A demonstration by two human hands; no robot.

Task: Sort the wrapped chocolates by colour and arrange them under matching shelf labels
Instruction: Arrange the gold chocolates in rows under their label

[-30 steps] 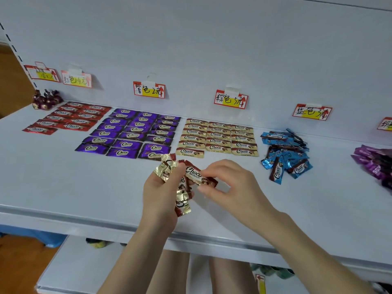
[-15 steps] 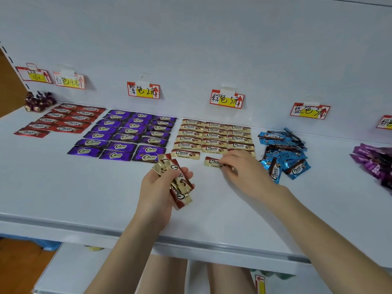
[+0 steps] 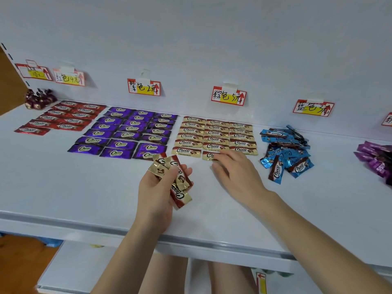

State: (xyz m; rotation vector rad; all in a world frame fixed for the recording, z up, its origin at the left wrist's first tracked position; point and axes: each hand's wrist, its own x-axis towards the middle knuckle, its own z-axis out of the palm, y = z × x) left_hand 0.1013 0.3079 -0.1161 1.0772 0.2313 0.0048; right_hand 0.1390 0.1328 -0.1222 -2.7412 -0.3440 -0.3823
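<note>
A white shelf [image 3: 84, 187] carries gold chocolates [image 3: 216, 134] in rows under their label [image 3: 228, 96]; the left hand [image 3: 157, 187] grips a bundle of gold wrappers [image 3: 178, 183], fingers curled round it; the right hand [image 3: 235, 170] rests loosely spread fingers on the front-row chocolate [image 3: 207, 155].

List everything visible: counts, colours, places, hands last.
Shelf: one, white.
Labels: six, red-and-yellow, along back wall; rightmost cut off.
Twist sweets: small heap, dark red, far left corner.
Red chocolates: about a dozen, rows, left.
Purple chocolates: about twenty, three-column grid, left of centre.
Gold chocolates: about twenty, three-column grid, centre.
Blue chocolates: loose pile, right of gold.
Magenta chocolates: pile, right edge.
Gold bunch: several, in left hand.
Left hand: grips the bunch.
Right hand: fingers touch front gold chocolate.
</note>
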